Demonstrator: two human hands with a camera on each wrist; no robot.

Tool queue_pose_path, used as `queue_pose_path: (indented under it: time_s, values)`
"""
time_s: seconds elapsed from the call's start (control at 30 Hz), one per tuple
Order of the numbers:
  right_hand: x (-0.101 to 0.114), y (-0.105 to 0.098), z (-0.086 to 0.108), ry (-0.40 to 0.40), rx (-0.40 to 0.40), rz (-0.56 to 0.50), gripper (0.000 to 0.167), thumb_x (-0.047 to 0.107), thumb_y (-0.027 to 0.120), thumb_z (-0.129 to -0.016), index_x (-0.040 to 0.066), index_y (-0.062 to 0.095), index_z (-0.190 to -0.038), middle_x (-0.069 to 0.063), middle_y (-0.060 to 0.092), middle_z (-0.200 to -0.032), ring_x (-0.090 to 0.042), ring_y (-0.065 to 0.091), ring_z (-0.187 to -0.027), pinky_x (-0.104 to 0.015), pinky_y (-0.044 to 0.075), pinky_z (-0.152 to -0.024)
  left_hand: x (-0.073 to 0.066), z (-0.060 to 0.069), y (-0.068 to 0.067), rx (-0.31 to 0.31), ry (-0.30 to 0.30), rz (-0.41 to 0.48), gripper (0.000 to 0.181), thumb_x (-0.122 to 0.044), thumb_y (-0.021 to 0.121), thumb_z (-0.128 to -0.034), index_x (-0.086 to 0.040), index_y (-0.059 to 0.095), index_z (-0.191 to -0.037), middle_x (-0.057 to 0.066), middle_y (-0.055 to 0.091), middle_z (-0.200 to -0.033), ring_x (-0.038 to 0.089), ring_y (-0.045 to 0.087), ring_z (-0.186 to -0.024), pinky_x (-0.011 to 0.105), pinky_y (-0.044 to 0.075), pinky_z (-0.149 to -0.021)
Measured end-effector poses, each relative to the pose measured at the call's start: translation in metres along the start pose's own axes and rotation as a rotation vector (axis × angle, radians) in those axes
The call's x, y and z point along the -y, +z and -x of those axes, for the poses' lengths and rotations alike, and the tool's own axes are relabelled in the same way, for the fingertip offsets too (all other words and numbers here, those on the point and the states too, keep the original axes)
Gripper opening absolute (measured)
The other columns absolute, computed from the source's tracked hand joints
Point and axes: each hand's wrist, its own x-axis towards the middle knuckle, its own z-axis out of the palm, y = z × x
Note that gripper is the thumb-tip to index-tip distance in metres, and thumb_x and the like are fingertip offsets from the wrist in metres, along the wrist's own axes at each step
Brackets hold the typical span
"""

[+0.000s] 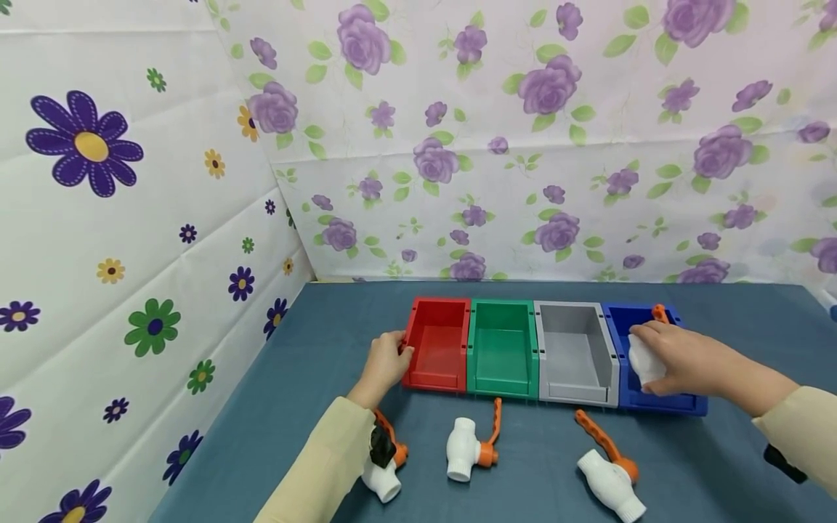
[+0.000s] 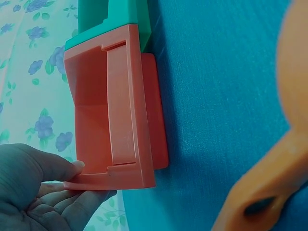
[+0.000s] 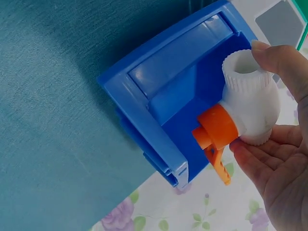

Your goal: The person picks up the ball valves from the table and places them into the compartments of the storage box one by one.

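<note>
In the head view my right hand [image 1: 693,357] is over the blue bin [image 1: 660,403] at the right end of the row. It grips a white ball valve [image 3: 252,96] with an orange handle [image 3: 219,166], seen closely in the right wrist view above the bin's opening. At the row's other end, my left hand [image 1: 382,365] pinches the side wall of the red bin [image 2: 122,108], thumb inside and fingers outside. Between these two stand a green bin [image 1: 502,388] and a grey bin [image 1: 578,394], joined side by side.
Near the table's front lie more white valves with orange handles: one valve [image 1: 382,481] partly under the left sleeve, another valve [image 1: 462,450] in the middle, and a third valve [image 1: 611,485] to the right. A flower-patterned cloth [image 1: 418,174] hangs behind the blue-grey table [image 1: 327,327].
</note>
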Motion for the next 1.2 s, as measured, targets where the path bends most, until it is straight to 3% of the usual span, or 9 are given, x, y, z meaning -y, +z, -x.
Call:
queue_pose_path:
  time_s: [1.0,1.2]
  values:
    - [-0.007,0.021,-0.008,0.065,0.003,-0.013,0.085,0.037,0.084,-0.066,-0.017,0.049,-0.122,-0.032,0.056,-0.113,-0.037,0.058,-0.093,-0.049,0.055,-0.072,0.001,0.003,-0.001,-0.011,0.020,0.008,0.032,-0.003,0.060,-0.0900,0.009,0.060,-0.119,0.020,0.068,-0.099,0.018,0.061,-0.068,0.034,0.058,-0.069]
    - [-0.009,0.023,-0.011,0.086,0.005,-0.004,0.085,0.036,0.085,-0.064,-0.017,0.050,-0.121,-0.033,0.056,-0.113,-0.043,0.058,-0.098,-0.055,0.052,-0.078,0.001,0.002,0.000,-0.021,0.022,0.008,0.032,-0.003,0.059,-0.0908,0.010,0.060,-0.120,0.021,0.068,-0.101,0.020,0.062,-0.070,0.034,0.058,-0.069]
